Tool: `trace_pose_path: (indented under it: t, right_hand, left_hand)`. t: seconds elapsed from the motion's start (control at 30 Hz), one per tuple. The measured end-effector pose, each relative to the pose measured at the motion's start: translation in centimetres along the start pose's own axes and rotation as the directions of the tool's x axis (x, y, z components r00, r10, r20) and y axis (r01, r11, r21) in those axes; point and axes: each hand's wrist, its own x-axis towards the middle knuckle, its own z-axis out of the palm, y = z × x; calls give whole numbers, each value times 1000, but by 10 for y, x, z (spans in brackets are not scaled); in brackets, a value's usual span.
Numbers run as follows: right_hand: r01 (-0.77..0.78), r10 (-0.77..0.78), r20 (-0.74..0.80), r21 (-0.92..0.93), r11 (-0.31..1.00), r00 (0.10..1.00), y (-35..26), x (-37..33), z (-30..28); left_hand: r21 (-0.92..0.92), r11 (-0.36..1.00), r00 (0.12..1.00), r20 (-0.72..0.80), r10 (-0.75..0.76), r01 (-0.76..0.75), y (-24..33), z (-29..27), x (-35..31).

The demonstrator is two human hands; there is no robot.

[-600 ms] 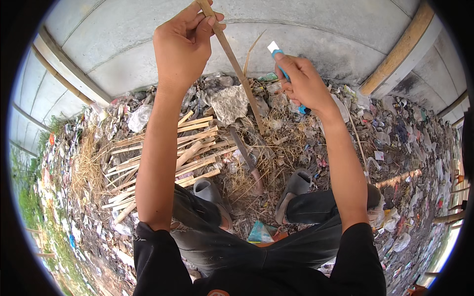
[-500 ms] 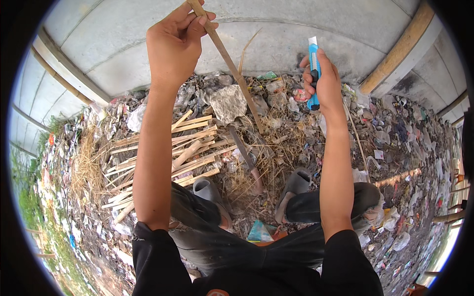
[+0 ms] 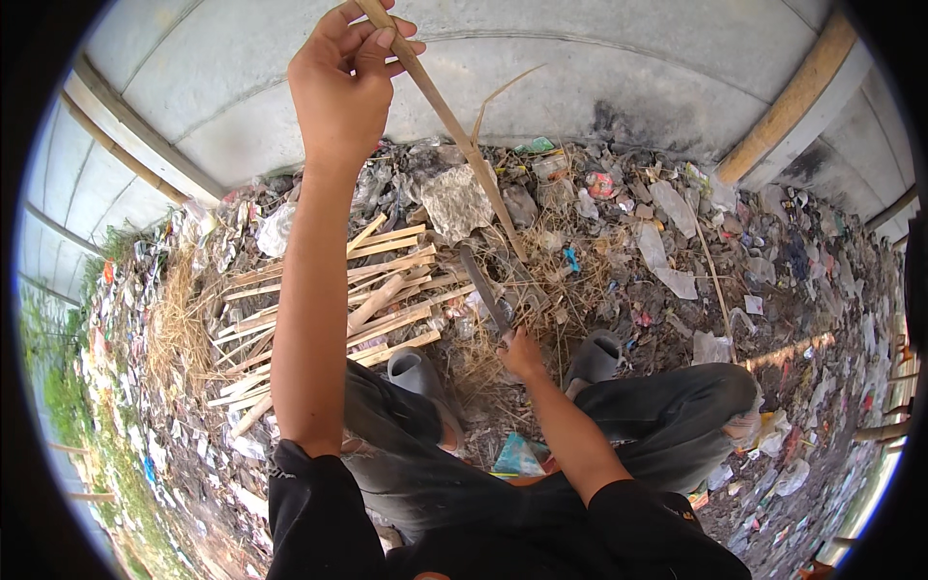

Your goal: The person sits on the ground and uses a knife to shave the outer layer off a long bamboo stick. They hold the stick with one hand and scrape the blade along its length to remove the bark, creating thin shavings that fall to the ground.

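Observation:
My left hand (image 3: 348,82) is raised, fingers closed round the upper part of a long bamboo strip (image 3: 447,118). The strip slants down to the right, its lower end at the littered ground beside a pale rock (image 3: 456,203). A thin sliver (image 3: 495,95) curls off it partway down. Low between my feet, my right hand (image 3: 523,355) is closed on the handle of a machete (image 3: 483,287), whose dark blade points up and left. Most of the handle is hidden by the fingers. Left of the blade lies a pile of split bamboo sticks (image 3: 391,314).
A grey concrete wall (image 3: 580,68) with bamboo posts (image 3: 788,101) rises in front. Plastic scraps and dry straw (image 3: 174,319) cover the ground. My sandals (image 3: 594,358) stand either side of the machete. A small blue object (image 3: 572,259), too small to identify, lies beyond it.
My right hand has come down from the upper right and taken hold of the machete handle. The blue box cutter is out of it. My left hand still holds the strip, hardly moved.

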Motion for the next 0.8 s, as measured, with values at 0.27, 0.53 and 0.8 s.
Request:
trace_pose_path:
  t: [0.27, 0.53, 0.8]
  right_hand:
    - [-13, 37, -110, 211, 977, 993, -6, 1, 6]
    - [-10, -10, 73, 264, 964, 997, -36, -32, -157]
    - [252, -230, -528, -31, 967, 817, -9, -227, -283]
  left_hand:
    - [122, 992, 997, -66, 46, -38, 3, -2, -7]
    - [146, 988, 995, -83, 64, -51, 11, 12, -7]
    - [180, 983, 997, -53, 50, -40, 30, 24, -11]
